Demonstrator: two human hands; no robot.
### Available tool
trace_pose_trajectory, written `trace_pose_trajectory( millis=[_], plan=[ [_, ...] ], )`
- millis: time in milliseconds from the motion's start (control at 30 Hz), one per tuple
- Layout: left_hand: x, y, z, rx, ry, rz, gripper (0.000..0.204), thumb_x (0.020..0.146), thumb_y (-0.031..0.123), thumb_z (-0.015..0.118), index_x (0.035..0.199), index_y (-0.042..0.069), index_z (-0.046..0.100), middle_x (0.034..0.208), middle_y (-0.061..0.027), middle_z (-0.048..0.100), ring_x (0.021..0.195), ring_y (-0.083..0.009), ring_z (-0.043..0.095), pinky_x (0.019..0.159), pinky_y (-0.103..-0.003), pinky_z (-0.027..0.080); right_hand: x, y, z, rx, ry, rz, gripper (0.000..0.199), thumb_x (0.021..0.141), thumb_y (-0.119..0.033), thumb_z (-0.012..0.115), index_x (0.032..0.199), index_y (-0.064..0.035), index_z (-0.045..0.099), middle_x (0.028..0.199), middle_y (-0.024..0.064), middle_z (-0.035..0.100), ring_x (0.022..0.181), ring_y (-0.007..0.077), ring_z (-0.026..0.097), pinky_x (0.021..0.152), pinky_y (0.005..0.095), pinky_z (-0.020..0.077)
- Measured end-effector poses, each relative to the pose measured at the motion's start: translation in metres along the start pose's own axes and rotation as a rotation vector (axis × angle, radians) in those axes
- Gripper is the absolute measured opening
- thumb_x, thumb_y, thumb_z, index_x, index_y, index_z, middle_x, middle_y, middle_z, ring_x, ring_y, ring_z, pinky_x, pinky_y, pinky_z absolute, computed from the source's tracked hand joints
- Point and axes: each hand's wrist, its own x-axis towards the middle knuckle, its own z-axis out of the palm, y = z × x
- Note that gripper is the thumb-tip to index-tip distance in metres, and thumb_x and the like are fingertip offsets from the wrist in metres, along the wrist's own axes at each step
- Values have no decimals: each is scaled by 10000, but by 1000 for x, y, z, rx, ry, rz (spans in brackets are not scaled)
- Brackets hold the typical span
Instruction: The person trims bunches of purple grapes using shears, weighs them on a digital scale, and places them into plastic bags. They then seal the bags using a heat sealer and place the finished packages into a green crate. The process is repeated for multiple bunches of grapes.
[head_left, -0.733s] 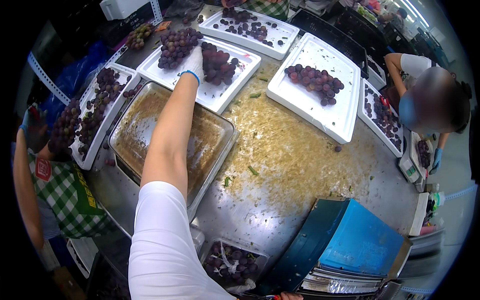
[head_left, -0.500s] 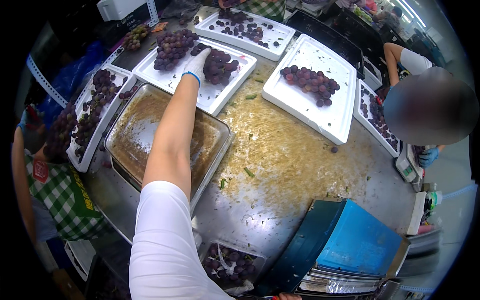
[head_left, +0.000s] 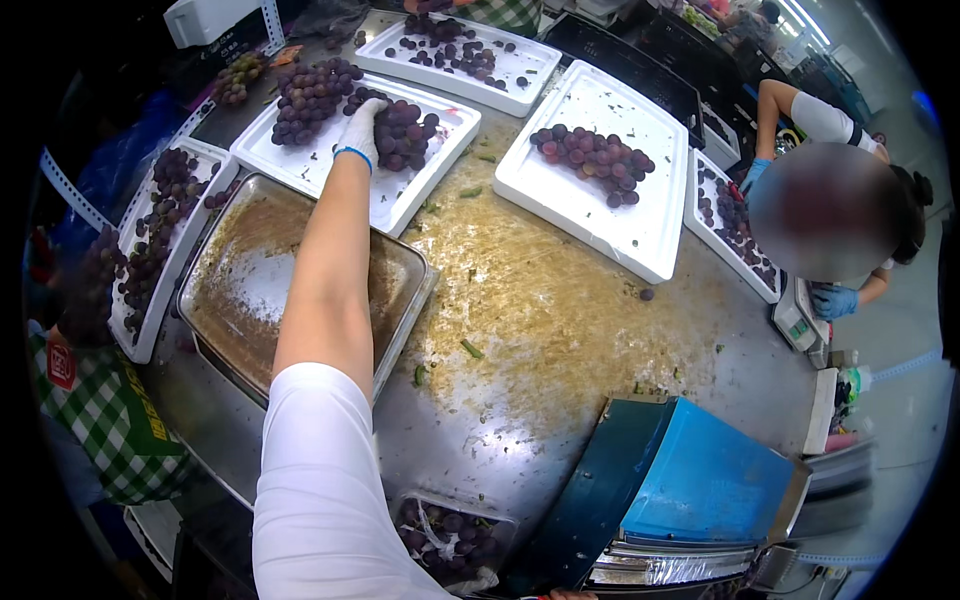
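Grapes, a dark purple bunch, lie on a white foam tray at the far edge of the tabletop, and the left hand, in a white glove with a blue cuff, rests on the bunch with its fingers curled over the fruit; how tightly it grips cannot be told. A second, larger bunch lies just beside it on the same tray, toward the far left corner. The bare forearm crosses above a metal pan, stained brown, which sits near the left edge just in front of that tray. The right hand barely shows at the lower rim, so its state cannot be told. Another tray with one bunch lies to the right, near the far right edge, apart from the first. Stem scraps and brown smears cover the middle of the tabletop. A blue scale stands at the near right corner. A clear box of grapes sits at the near edge. A co-worker in blue gloves stands beyond the right edge.
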Motion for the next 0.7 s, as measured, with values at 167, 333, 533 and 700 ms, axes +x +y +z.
trace_pose_trajectory(
  millis=[167, 333, 533, 700],
  plan=[
    [-31, -2, 35, -62, 278, 49, 223, 780, 288, 573, 941, 138, 615, 873, -100, 669, 701, -287, 638, 684, -547, 466, 0, -3, 1, -4, -10, 17, 412, 722, -188, 702, 1103, -59, 611, 941, 114, 605, 796, 292, 577, 708, 427, 434],
    [-17, -4, 21, -67, 327, 50, 223, 763, 257, 593, 954, 143, 599, 878, -88, 658, 731, -301, 629, 771, -556, 448, 1, -1, 0, 0, -18, 12, 418, 723, -193, 701, 1108, -58, 609, 949, 115, 606, 806, 294, 578, 718, 430, 432],
    [-2, -4, 21, -45, 338, -34, 254, 747, 235, 638, 983, 160, 580, 920, -91, 610, 849, -283, 590, 792, -569, 448, 1, -3, 0, -10, -22, 19, 426, 724, -200, 701, 1114, -56, 606, 959, 117, 606, 817, 297, 580, 729, 434, 431],
    [11, -7, 13, -110, 366, -62, 234, 755, 226, 659, 962, 149, 581, 896, -88, 600, 814, -284, 592, 808, -597, 445, 1, -3, 0, -11, -30, 27, 432, 725, -205, 700, 1119, -55, 604, 967, 119, 607, 826, 299, 581, 738, 437, 429]
  ],
)
